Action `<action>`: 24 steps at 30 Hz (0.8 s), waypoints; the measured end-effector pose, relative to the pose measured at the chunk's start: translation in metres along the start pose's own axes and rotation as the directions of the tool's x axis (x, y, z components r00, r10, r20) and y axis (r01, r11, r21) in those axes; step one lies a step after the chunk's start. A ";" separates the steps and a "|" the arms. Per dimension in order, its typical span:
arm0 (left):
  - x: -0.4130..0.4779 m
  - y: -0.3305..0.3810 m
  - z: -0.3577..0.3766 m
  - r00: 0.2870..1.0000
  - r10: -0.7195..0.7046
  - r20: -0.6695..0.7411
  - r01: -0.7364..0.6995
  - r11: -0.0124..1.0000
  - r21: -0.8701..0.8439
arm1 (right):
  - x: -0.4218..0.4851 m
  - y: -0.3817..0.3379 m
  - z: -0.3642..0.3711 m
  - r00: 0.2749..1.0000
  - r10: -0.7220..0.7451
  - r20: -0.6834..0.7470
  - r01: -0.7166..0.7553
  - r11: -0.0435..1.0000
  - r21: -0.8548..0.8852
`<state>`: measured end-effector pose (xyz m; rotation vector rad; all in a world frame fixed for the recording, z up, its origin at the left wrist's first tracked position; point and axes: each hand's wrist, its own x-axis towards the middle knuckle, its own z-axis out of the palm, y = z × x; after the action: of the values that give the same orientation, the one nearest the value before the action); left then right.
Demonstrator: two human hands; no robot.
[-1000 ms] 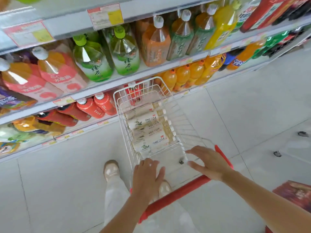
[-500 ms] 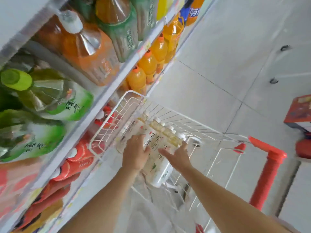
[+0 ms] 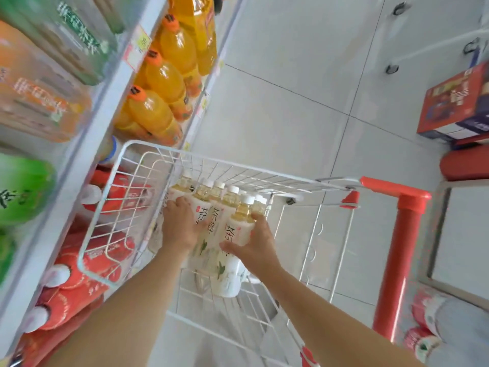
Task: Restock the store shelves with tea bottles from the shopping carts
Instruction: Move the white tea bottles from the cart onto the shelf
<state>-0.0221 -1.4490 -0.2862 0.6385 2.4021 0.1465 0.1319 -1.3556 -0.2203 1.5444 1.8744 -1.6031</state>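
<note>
A cluster of several white-labelled tea bottles (image 3: 211, 234) with white caps and pale yellow tea stands inside the white wire shopping cart (image 3: 201, 160). My left hand (image 3: 180, 223) presses against the left side of the cluster. From the right, my right hand (image 3: 254, 242) wraps around it, fingers on one bottle's shoulder. Both hands squeeze the bottles together between them. The store shelves (image 3: 87, 144) run along the left, right beside the cart.
The shelves hold orange drink bottles (image 3: 161, 83), green tea bottles (image 3: 23, 189) and red bottles (image 3: 79, 266). The cart's red handle (image 3: 397, 250) is on the right. A red carton (image 3: 457, 102) sits on the white tiled floor at far right.
Both hands left the cart's rear edge, reached into the basket and closed around the tea bottles. My view swung down and toward the shelf.
</note>
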 end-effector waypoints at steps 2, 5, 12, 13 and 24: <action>-0.005 -0.003 -0.002 0.998 0.068 0.011 -0.067 0.998 -0.004 | -0.006 -0.006 -0.005 0.999 -0.052 0.003 0.053 0.999 -0.012; -0.020 -0.005 -0.016 0.980 0.193 -0.043 -0.195 0.978 -0.072 | -0.017 -0.018 -0.016 0.992 -0.129 -0.001 0.129 0.991 -0.022; -0.090 0.001 -0.090 0.968 0.141 -0.208 -0.245 0.713 -0.657 | -0.057 -0.052 -0.049 0.953 -0.298 0.063 0.295 0.954 0.045; -0.103 0.005 -0.101 0.965 0.124 -0.231 -0.253 0.670 -0.698 | -0.066 -0.060 -0.056 0.940 -0.332 0.083 0.327 0.943 0.070; -0.269 0.045 -0.185 0.912 -0.199 -0.359 -0.333 0.156 -0.930 | -0.184 -0.124 -0.115 0.779 -0.580 0.237 0.522 0.810 0.269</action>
<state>0.0651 -1.5288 0.0219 0.0018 1.9203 1.9479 0.1592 -1.3427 0.0282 0.7318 2.1568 -2.1710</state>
